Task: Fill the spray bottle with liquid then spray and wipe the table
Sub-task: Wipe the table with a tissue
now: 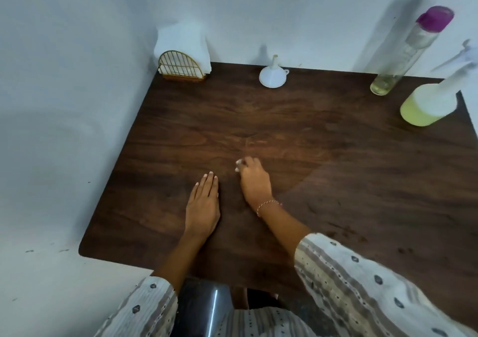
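Note:
A white spray bottle [429, 103] with yellow liquid in its lower part stands at the far right of the dark wooden table [336, 181]. Behind it stands a tall clear bottle [398, 59] with a purple cap and a little pale liquid at the bottom. A white funnel [273, 74] rests upside down at the back edge. My right hand [252, 178] presses a small crumpled white tissue [238, 166] onto the table's middle. Flat on the wood just to its left lies my left hand [203, 204], holding nothing.
A gold wire holder [179, 66] with white paper napkins [181, 41] stands at the table's back left corner against the white wall. The wall also runs along the left side. A dark rounded object [204, 308] sits below the near table edge.

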`<state>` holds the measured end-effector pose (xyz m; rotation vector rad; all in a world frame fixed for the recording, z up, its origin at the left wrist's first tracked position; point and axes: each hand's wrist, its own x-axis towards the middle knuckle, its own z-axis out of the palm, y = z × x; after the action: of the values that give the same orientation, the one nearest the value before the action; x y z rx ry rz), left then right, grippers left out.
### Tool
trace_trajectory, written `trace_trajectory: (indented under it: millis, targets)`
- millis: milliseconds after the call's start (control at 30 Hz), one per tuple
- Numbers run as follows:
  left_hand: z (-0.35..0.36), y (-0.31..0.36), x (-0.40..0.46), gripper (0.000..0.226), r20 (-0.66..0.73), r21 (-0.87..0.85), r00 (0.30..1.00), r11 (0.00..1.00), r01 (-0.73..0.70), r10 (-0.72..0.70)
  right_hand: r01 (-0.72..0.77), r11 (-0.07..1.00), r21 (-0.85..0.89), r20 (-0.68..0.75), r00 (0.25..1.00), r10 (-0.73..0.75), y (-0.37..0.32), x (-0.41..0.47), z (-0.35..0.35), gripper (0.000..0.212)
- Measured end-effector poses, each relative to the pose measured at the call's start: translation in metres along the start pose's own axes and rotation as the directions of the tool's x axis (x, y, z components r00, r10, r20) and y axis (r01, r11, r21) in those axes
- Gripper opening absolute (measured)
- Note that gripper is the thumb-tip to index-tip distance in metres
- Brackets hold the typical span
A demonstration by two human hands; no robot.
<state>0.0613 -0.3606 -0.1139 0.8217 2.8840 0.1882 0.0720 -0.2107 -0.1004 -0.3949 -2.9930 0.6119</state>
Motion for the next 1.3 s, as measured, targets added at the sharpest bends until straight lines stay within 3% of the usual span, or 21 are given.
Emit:
trace_trajectory:
  millis: [67, 133, 200, 267, 333, 400, 500, 567, 633, 700, 733, 767, 833, 900, 933, 1000, 1100, 1167, 1200, 1233, 1300]
  targets:
    - [0.002, 0.007, 0.002, 0.05, 0.008, 0.002, 1.0, 1.0, -0.026, 0.026, 0.139, 0.99, 0.017, 0.007, 0.99, -0.139, -0.001, -0.037, 0.003, 0.024]
    - [0.004, 0.017, 0.005, 0.05, 0.014, -0.007, 0.998, 0.998, -0.068, 0.069, 0.124, 0.992, 0.035, -0.022, 0.992, -0.123, 0.034, -0.067, -0.005, 0.024]
    - [0.008, 0.029, 0.009, 0.044, -0.01, 0.014, 0.986, 0.986, -0.164, 0.164, -0.121, 0.992, 0.034, -0.134, 0.983, 0.125, 0.085, -0.086, -0.023, 0.024]
    - [0.01, 0.045, 0.01, 0.041, -0.013, 0.028, 0.967, 0.967, -0.253, 0.253, -0.403, 0.914, 0.037, -0.23, 0.887, 0.4, 0.13, -0.098, -0.038, 0.024]
    - [0.012, 0.064, 0.01, 0.043, -0.004, 0.023, 0.949, 0.948, -0.316, 0.316, -0.542, 0.836, 0.083, -0.281, 0.792, 0.542, 0.135, -0.102, -0.042, 0.024]
    - [0.015, 0.081, 0.009, 0.046, 0.011, 0.01, 0.928, 0.928, -0.372, 0.372, -0.518, 0.85, 0.096, -0.263, 0.81, 0.524, 0.099, -0.105, -0.035, 0.024]
    - [0.022, 0.102, 0.002, 0.056, 0.05, 0.056, 0.855, 0.854, -0.518, 0.516, -0.251, 0.965, 0.077, -0.205, 0.943, 0.262, 0.056, -0.144, -0.017, 0.022]
    - [0.025, 0.112, -0.003, 0.051, 0.034, 0.052, 0.836, 0.835, -0.548, 0.547, -0.219, 0.974, 0.054, -0.254, 0.941, 0.225, 0.079, -0.179, -0.025, 0.022]
    - [0.024, 0.122, -0.01, 0.047, 0.033, 0.033, 0.831, 0.831, -0.556, 0.555, -0.511, 0.854, 0.1, -0.302, 0.802, 0.516, 0.123, -0.203, -0.047, 0.023]
    - [0.03, 0.132, -0.016, 0.047, 0.036, 0.025, 0.805, 0.805, -0.593, 0.592, -0.762, 0.626, 0.164, -0.364, 0.544, 0.756, 0.163, -0.219, -0.059, 0.023]
    - [0.033, 0.137, -0.017, 0.046, 0.032, 0.021, 0.793, 0.793, -0.609, 0.609, -0.804, 0.562, 0.196, -0.373, 0.469, 0.801, 0.167, -0.216, -0.058, 0.023]
    - [0.035, 0.143, -0.02, 0.045, 0.03, 0.014, 0.779, 0.779, -0.627, 0.627, -0.801, 0.561, 0.21, -0.379, 0.462, 0.802, 0.155, -0.207, -0.056, 0.024]
    - [0.038, 0.154, -0.023, 0.045, 0.043, -0.007, 0.754, 0.755, -0.656, 0.655, -0.701, 0.676, 0.226, -0.286, 0.616, 0.734, 0.109, -0.189, -0.043, 0.026]
    - [0.038, 0.159, -0.025, 0.051, 0.076, -0.021, 0.725, 0.728, -0.685, 0.684, -0.507, 0.848, 0.152, -0.122, 0.842, 0.525, 0.068, -0.19, -0.027, 0.029]
    - [0.039, 0.158, -0.027, 0.052, 0.075, -0.016, 0.718, 0.721, -0.693, 0.692, -0.438, 0.888, 0.138, -0.129, 0.881, 0.455, 0.068, -0.196, -0.027, 0.028]
    - [0.038, 0.153, -0.027, 0.051, 0.059, 0.003, 0.725, 0.726, -0.688, 0.686, -0.473, 0.873, 0.12, -0.253, 0.836, 0.487, 0.1, -0.208, -0.043, 0.023]
    - [0.039, 0.149, -0.023, 0.046, 0.03, 0.033, 0.744, 0.743, -0.668, 0.667, -0.725, 0.671, 0.155, -0.353, 0.593, 0.723, 0.16, -0.214, -0.064, 0.023]
    - [0.04, 0.147, -0.02, 0.045, 0.022, 0.032, 0.76, 0.76, -0.65, 0.649, -0.801, 0.566, 0.198, -0.377, 0.471, 0.798, 0.164, -0.202, -0.066, 0.024]
    - [0.04, 0.147, -0.019, 0.045, 0.021, 0.026, 0.767, 0.766, -0.642, 0.642, -0.794, 0.573, 0.201, -0.357, 0.486, 0.798, 0.151, -0.191, -0.062, 0.024]
    - [0.039, 0.146, -0.018, 0.046, 0.018, 0.022, 0.77, 0.77, -0.638, 0.638, -0.755, 0.631, 0.175, -0.324, 0.561, 0.762, 0.131, -0.182, -0.056, 0.024]
    - [0.038, 0.146, -0.017, 0.05, 0.013, 0.015, 0.765, 0.764, -0.644, 0.644, -0.525, 0.842, 0.125, -0.241, 0.807, 0.539, 0.089, -0.176, -0.037, 0.022]
